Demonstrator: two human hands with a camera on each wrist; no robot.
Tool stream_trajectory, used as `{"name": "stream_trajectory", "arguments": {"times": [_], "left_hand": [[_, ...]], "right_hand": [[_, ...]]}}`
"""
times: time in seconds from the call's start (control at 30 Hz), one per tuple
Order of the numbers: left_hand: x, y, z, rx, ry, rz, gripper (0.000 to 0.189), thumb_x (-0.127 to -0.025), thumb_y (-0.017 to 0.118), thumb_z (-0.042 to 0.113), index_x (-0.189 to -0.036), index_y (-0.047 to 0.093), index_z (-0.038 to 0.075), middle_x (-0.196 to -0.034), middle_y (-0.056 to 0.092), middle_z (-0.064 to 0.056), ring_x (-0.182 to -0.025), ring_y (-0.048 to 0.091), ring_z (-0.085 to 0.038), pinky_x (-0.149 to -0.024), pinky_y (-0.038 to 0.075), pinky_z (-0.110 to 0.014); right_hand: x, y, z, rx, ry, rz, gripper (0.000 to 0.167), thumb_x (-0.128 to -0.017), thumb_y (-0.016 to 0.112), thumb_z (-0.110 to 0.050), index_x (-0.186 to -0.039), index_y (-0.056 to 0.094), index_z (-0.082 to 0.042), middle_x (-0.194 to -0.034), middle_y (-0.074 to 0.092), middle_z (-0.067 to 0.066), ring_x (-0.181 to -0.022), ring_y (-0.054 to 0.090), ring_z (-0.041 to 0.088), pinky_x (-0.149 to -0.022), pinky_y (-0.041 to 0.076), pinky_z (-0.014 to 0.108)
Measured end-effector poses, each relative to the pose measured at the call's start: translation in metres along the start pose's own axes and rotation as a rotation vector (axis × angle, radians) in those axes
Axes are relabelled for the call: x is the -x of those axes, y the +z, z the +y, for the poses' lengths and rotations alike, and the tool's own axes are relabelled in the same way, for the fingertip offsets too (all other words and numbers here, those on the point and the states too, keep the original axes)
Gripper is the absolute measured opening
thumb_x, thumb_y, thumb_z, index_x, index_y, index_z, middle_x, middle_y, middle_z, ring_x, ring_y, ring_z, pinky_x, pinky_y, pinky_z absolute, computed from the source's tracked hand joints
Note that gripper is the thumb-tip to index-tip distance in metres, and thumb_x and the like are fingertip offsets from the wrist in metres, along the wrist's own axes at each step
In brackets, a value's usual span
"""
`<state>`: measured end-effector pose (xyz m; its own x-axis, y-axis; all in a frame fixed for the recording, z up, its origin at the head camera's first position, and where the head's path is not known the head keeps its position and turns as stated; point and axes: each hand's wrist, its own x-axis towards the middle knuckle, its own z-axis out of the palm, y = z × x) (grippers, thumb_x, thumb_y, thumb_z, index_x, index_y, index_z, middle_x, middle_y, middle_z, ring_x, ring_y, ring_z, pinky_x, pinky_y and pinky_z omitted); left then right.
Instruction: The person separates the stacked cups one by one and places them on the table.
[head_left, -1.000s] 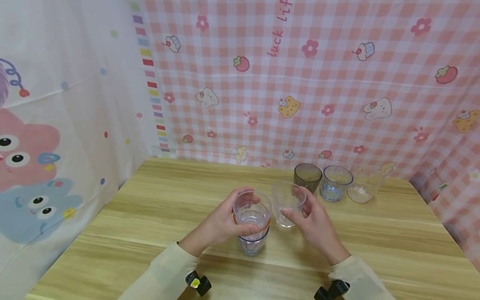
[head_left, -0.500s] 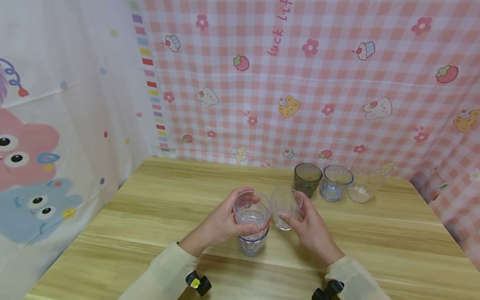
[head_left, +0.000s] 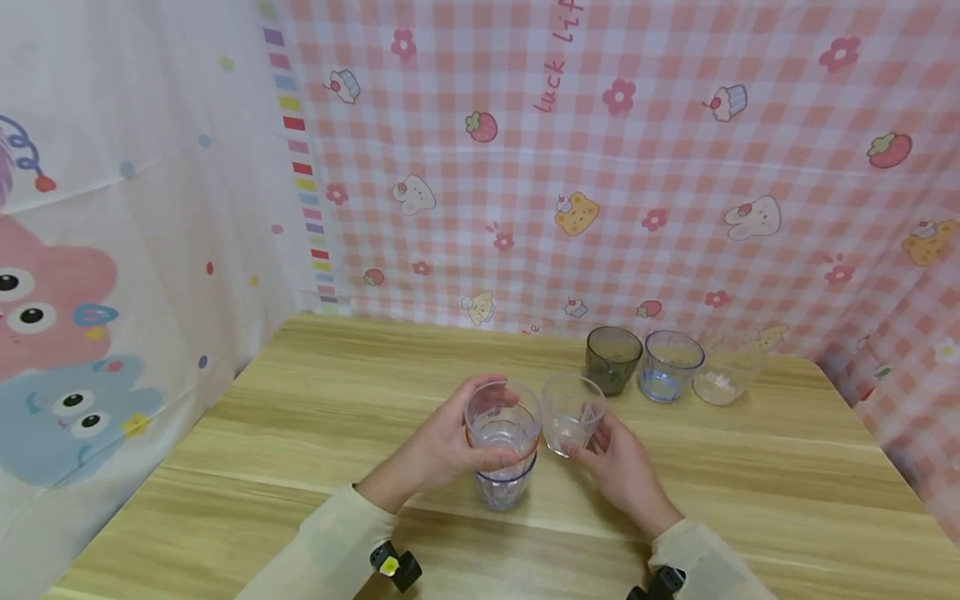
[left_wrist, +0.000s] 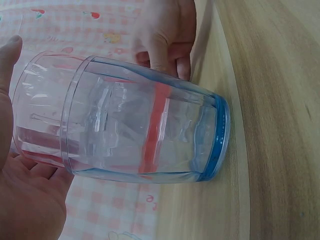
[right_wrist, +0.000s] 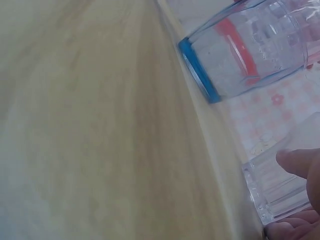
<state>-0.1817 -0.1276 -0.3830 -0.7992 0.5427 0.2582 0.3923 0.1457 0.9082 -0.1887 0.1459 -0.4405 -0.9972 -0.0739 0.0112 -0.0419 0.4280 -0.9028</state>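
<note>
A nested stack of clear glasses point(head_left: 504, 492) stands on the wooden table, the lowest with a blue rim and blue base point(left_wrist: 216, 140). A red band point(left_wrist: 157, 127) shows through its wall. Around the upper part of the stack, my left hand point(head_left: 457, 450) grips with the thumb in front and fingers behind. Just right of the stack, my right hand point(head_left: 626, 475) holds a separate clear glass point(head_left: 572, 408) low on its side, thumb near the base. That glass has its mouth up, and its base is close over the table in the right wrist view.
At the back right stand a smoky grey glass point(head_left: 613, 367), a blue-tinted glass point(head_left: 670, 371) and a clear glass point(head_left: 723, 383) in a row. Behind the table point(head_left: 300, 400) hangs a pink checked cloth point(head_left: 495, 183); a white printed cloth point(head_left: 187, 208) hangs at left.
My right hand has come down and slightly left with the clear glass, and its fingers now sit lower on the side. My left hand and the stack look unmoved.
</note>
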Motion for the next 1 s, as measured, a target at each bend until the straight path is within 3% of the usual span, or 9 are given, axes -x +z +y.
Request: {"name": "stream_trajectory", "arguments": {"times": [0.17, 0.67, 1.0], "left_hand": [[0.001, 0.000, -0.001, 0.010, -0.010, 0.003, 0.090, -0.090, 0.091, 0.021, -0.158, 0.035, 0.000, -0.152, 0.059, -0.021, -0.146, 0.054, -0.038, -0.123, 0.042, -0.056], [0.001, -0.001, -0.003, -0.005, -0.018, -0.001, 0.093, -0.089, 0.092, 0.032, -0.159, 0.036, 0.005, -0.154, 0.059, -0.017, -0.146, 0.055, -0.034, -0.122, 0.045, -0.040], [0.000, -0.001, -0.002, -0.004, 0.003, 0.001, 0.089, -0.090, 0.091, 0.024, -0.157, 0.037, 0.002, -0.152, 0.060, -0.020, -0.145, 0.056, -0.038, -0.121, 0.046, -0.051]], "right_hand": [[-0.004, 0.003, 0.004, 0.038, -0.016, 0.024, 0.075, -0.100, 0.077, -0.009, -0.159, 0.037, 0.013, -0.162, 0.043, 0.036, -0.150, 0.047, 0.046, -0.119, 0.044, 0.049], [-0.025, 0.013, 0.001, 0.099, -0.056, 0.087, 0.063, -0.104, 0.072, -0.014, -0.157, 0.046, 0.007, -0.156, 0.052, 0.033, -0.148, 0.051, 0.045, -0.123, 0.043, 0.055], [-0.041, 0.017, 0.000, 0.135, -0.052, 0.129, 0.063, -0.107, 0.068, -0.017, -0.160, 0.042, 0.006, -0.158, 0.050, 0.032, -0.151, 0.048, 0.043, -0.125, 0.040, 0.054]]}}
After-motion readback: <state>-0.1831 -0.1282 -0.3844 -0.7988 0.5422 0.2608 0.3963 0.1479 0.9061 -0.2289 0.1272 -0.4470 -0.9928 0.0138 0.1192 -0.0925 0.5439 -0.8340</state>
